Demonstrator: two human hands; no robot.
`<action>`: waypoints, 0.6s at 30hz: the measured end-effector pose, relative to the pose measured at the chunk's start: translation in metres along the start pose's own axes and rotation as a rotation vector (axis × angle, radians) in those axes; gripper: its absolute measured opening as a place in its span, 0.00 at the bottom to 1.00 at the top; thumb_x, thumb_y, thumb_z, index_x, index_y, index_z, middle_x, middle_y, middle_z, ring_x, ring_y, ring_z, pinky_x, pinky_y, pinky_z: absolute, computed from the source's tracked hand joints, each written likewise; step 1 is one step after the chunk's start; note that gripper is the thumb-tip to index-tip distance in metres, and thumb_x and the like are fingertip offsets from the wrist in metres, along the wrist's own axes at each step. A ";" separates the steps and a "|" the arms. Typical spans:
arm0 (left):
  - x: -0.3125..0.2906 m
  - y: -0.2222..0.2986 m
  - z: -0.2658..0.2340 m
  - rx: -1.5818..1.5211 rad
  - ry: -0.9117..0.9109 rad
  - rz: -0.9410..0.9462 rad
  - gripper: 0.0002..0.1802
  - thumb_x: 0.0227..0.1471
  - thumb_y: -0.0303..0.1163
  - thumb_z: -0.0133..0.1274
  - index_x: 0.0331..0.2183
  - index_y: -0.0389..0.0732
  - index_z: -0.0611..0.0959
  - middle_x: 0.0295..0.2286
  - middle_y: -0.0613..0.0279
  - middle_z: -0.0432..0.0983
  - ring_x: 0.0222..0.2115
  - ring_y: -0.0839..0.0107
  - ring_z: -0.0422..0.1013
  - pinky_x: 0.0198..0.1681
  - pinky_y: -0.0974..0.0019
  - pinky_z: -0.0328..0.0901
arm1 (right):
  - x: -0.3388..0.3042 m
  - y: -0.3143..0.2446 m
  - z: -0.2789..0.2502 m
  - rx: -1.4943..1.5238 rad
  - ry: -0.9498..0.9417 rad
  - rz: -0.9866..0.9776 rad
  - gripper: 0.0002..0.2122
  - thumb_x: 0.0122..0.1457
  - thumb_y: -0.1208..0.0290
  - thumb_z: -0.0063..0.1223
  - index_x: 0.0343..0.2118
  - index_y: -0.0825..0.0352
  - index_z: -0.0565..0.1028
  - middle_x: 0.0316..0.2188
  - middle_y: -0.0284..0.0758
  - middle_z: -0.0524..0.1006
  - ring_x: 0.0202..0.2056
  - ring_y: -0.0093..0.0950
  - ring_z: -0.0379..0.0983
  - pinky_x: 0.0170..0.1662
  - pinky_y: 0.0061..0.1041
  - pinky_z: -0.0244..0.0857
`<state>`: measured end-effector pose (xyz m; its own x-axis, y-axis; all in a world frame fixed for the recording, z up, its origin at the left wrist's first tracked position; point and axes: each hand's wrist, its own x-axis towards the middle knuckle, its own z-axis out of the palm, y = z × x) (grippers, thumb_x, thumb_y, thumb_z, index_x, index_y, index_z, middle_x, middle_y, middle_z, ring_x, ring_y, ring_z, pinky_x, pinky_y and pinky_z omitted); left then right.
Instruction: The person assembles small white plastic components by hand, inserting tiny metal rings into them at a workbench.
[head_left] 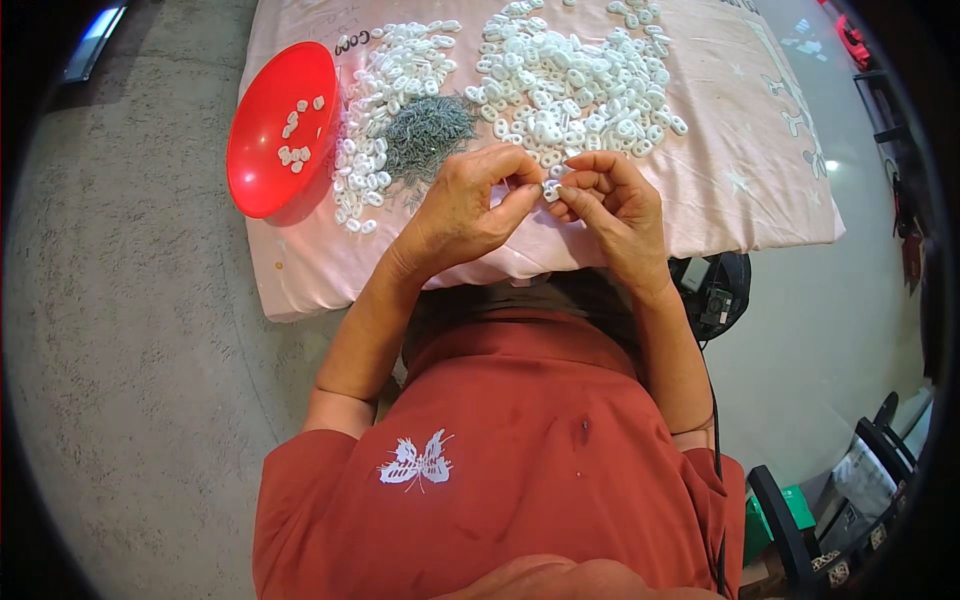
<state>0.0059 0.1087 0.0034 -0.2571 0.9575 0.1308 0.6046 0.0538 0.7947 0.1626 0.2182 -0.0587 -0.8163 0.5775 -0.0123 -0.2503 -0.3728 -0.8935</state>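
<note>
My left hand (470, 200) and my right hand (615, 200) meet over the near edge of a table draped in pink cloth (760, 190). Between the fingertips of both hands sits one small white plastic clip (551, 189). Just beyond my hands lies a big heap of the same white clips (575, 85). A second, looser heap of white clips (385, 110) lies to the left, beside a grey pile of small metal nails (430, 135). A red bowl (262, 165) holding several white pieces stands tilted at the table's left edge.
Grey floor surrounds the table. A black device with a cable (715, 290) lies on the floor under the table's right corner. A black chair (850, 500) and a green box (765, 515) stand at the lower right.
</note>
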 end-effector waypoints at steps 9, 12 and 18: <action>0.002 0.000 -0.004 -0.003 -0.048 0.023 0.03 0.48 0.21 0.55 0.28 0.32 0.78 0.24 0.58 0.74 0.26 0.68 0.70 0.33 0.67 0.65 | 0.000 -0.001 0.000 0.002 -0.015 0.016 0.11 0.61 0.81 0.53 0.46 0.73 0.70 0.33 0.33 0.77 0.33 0.19 0.76 0.37 0.15 0.70; 0.003 0.000 -0.005 0.011 -0.053 0.037 0.03 0.47 0.21 0.55 0.29 0.32 0.78 0.24 0.57 0.74 0.27 0.68 0.71 0.32 0.67 0.66 | 0.000 -0.002 0.000 -0.007 -0.017 0.022 0.11 0.61 0.82 0.53 0.46 0.73 0.70 0.33 0.33 0.77 0.33 0.19 0.76 0.37 0.15 0.70; 0.005 -0.001 -0.006 0.031 -0.058 0.056 0.03 0.47 0.21 0.55 0.29 0.33 0.78 0.24 0.57 0.74 0.27 0.68 0.72 0.32 0.67 0.66 | -0.001 -0.002 0.001 -0.030 -0.011 0.031 0.11 0.60 0.82 0.53 0.46 0.73 0.70 0.33 0.33 0.77 0.33 0.19 0.76 0.37 0.15 0.70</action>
<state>-0.0005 0.1122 0.0066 -0.1787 0.9740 0.1393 0.6402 0.0076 0.7682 0.1632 0.2178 -0.0562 -0.8293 0.5577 -0.0350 -0.2092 -0.3679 -0.9060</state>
